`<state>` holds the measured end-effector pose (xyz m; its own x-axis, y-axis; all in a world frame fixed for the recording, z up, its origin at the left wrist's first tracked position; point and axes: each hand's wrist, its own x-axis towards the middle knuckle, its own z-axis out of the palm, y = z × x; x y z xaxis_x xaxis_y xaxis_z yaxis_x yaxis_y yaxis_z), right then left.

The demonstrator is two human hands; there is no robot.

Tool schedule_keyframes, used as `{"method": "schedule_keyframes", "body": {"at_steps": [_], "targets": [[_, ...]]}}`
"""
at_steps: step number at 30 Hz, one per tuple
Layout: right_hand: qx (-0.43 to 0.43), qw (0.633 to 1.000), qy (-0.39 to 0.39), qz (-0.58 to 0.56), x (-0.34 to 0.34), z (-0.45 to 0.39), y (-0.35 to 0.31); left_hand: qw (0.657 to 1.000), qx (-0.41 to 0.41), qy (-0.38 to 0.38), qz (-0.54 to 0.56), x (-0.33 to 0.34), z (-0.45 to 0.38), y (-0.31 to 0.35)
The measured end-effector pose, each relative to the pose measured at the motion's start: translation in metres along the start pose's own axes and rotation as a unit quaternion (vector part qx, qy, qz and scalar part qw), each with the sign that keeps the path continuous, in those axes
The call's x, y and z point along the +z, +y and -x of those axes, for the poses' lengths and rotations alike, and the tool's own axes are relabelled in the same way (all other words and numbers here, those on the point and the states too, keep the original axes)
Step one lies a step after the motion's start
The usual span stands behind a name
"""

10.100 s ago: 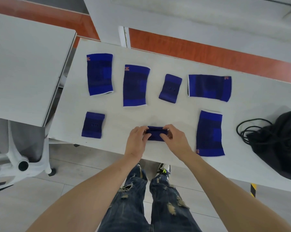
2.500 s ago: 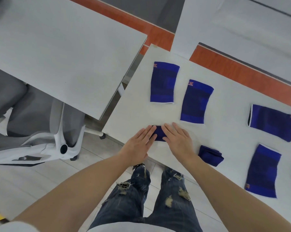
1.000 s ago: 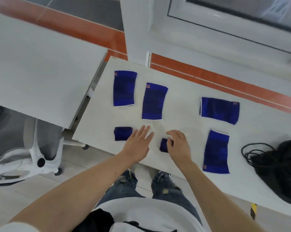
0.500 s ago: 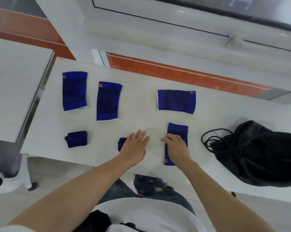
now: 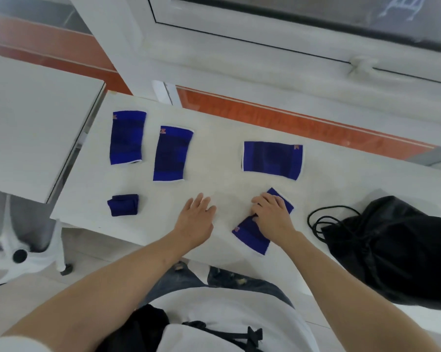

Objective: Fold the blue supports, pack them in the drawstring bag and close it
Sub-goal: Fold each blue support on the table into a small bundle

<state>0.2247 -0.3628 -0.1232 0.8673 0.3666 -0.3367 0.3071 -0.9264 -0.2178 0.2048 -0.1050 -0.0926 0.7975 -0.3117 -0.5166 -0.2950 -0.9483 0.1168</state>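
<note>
Three blue supports lie flat at the back of the white table (image 5: 222, 189): one at far left (image 5: 126, 137), one beside it (image 5: 172, 153), one sideways at right (image 5: 272, 160). A small folded support (image 5: 123, 205) sits at front left. My right hand (image 5: 271, 215) presses with curled fingers on a fourth flat support (image 5: 252, 237), which lies askew near the front edge. Resting flat on the table to its left is my left hand (image 5: 196, 218), fingers apart, holding nothing. The black drawstring bag (image 5: 397, 250) lies at right, its cord (image 5: 321, 222) looped beside it.
A second white table (image 5: 31, 123) stands to the left across a narrow gap. A white office chair base (image 5: 18, 252) is below it. A white window frame (image 5: 265, 59) and an orange floor strip (image 5: 290, 118) run behind the table.
My right hand has gripped the near support and turned it askew. My left hand slid over where a second small folded support lay, which no longer shows.
</note>
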Motion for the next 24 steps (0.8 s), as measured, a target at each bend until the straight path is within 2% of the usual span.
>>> {"method": "schedule_keyframes", "body": {"at_steps": [3, 6, 11, 13, 15, 19, 24], "targets": [[0.046, 0.994, 0.049, -0.087, -0.029, -0.004, 0.001, 0.998, -0.008, 0.008, 0.055, -0.01, -0.004, -0.002], [0.068, 0.977, 0.093, -0.178, -0.055, -0.002, 0.0, 0.977, -0.051, 0.001, 0.206, -0.026, -0.007, 0.006], [0.119, 0.909, 0.093, -0.389, -0.085, -0.006, -0.026, 0.945, -0.122, -0.014, 0.304, -0.04, -0.002, 0.008], [0.127, 0.889, 0.09, -0.431, -0.091, -0.015, -0.042, 0.909, -0.158, -0.014, 0.384, -0.046, 0.002, 0.004], [0.134, 0.868, 0.089, -0.47, -0.095, -0.025, -0.062, 0.858, -0.195, -0.004, 0.475, -0.054, 0.005, -0.001], [0.133, 0.839, 0.076, -0.522, -0.101, -0.047, -0.1, 0.713, -0.201, 0.039, 0.671, -0.059, 0.018, -0.023], [0.148, 0.824, 0.066, -0.542, -0.099, -0.081, -0.137, 0.69, -0.209, 0.082, 0.688, -0.059, 0.023, -0.066]]}}
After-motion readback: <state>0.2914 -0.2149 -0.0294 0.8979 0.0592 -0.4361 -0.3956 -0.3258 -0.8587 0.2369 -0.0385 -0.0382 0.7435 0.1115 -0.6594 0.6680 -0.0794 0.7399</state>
